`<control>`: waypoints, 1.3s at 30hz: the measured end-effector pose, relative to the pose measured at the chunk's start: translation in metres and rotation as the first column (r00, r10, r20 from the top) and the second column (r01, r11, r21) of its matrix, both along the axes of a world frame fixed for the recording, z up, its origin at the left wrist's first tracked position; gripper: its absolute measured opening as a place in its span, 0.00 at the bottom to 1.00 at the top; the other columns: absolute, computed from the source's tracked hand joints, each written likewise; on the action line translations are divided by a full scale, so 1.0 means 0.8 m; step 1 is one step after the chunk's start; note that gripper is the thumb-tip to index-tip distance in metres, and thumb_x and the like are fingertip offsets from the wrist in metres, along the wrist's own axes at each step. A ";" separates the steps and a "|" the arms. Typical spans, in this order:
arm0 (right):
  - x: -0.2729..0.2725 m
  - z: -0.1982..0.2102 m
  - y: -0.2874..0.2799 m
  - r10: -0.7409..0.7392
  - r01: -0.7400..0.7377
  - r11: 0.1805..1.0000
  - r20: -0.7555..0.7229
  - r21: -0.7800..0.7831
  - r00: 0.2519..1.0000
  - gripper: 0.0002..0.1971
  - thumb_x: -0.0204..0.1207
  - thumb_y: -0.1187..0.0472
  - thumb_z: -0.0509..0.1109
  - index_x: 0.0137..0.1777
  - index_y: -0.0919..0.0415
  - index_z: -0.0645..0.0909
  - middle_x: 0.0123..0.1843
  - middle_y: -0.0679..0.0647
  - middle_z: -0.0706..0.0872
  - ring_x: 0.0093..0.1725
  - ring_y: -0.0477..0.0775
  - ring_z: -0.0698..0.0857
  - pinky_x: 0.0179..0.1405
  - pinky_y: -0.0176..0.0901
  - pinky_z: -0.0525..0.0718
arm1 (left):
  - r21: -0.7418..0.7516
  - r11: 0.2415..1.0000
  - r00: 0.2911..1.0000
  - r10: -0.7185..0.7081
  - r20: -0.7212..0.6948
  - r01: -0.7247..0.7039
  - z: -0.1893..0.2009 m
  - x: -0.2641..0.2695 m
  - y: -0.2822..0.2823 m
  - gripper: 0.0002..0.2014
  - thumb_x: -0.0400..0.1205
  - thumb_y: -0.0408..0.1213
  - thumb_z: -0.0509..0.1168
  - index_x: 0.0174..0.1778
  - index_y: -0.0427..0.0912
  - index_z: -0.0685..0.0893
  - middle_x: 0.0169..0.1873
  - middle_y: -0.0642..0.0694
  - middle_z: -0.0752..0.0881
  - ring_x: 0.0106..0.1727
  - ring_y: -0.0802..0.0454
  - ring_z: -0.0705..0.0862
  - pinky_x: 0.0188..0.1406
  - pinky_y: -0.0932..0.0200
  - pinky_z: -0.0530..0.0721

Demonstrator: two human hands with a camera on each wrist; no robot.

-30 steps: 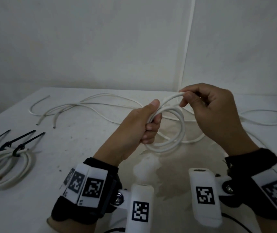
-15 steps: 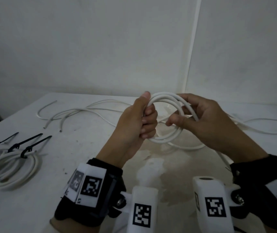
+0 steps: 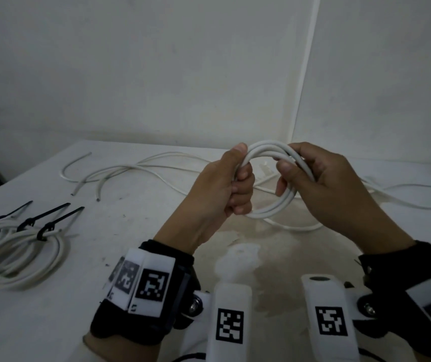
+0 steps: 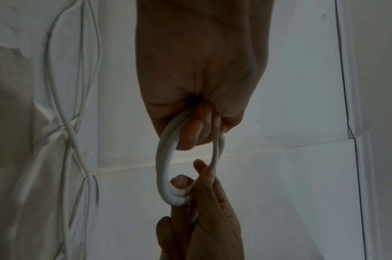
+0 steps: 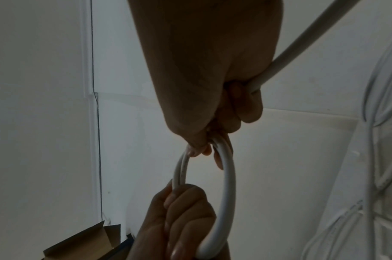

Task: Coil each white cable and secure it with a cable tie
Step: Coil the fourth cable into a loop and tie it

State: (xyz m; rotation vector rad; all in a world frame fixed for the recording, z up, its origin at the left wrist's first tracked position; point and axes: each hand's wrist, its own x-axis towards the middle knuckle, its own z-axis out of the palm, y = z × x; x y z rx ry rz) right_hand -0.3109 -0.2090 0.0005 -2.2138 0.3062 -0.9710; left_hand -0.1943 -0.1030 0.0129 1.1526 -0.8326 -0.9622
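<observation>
Coiling a white cable mid-air over the bench

Left hand (image 3: 225, 189) fisted round the coil (image 3: 274, 205); right hand (image 3: 321, 184) pinches its opposite side, tail trailing beyond. Cable looks springy, smooth: best clamped where loops bunch, else they fan.

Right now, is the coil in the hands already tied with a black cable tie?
No, the coil gripped by the left hand and right hand is bare white cable; black ties show only on the finished bundle.
</observation>
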 end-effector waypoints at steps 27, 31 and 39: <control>0.003 -0.033 -0.021 -0.351 0.288 0.802 -0.022 -0.524 0.936 0.15 0.75 0.58 0.64 0.60 0.53 0.84 0.39 0.53 0.85 0.34 0.60 0.86 0.26 0.48 0.82 | -0.308 0.725 0.745 0.407 -0.529 -0.616 0.015 0.055 0.014 0.19 0.86 0.46 0.53 0.28 0.45 0.67 0.13 0.56 0.63 0.13 0.60 0.59 0.11 0.70 0.60; 0.010 -0.030 -0.002 -0.290 0.220 0.774 -0.024 -0.594 0.957 0.12 0.71 0.52 0.63 0.44 0.53 0.87 0.35 0.46 0.85 0.30 0.52 0.86 0.23 0.39 0.78 | -0.304 0.738 0.767 0.431 -0.475 -0.603 0.011 0.046 0.009 0.20 0.86 0.47 0.52 0.28 0.45 0.67 0.14 0.56 0.63 0.14 0.61 0.60 0.13 0.69 0.62; 0.013 -0.010 0.024 -0.121 0.116 0.757 0.037 -0.643 0.992 0.15 0.74 0.51 0.59 0.39 0.55 0.87 0.33 0.46 0.85 0.28 0.51 0.85 0.20 0.39 0.79 | -0.276 0.759 0.806 0.570 -0.158 -0.590 0.006 0.025 0.001 0.20 0.87 0.47 0.49 0.29 0.45 0.68 0.15 0.57 0.65 0.17 0.61 0.62 0.18 0.69 0.67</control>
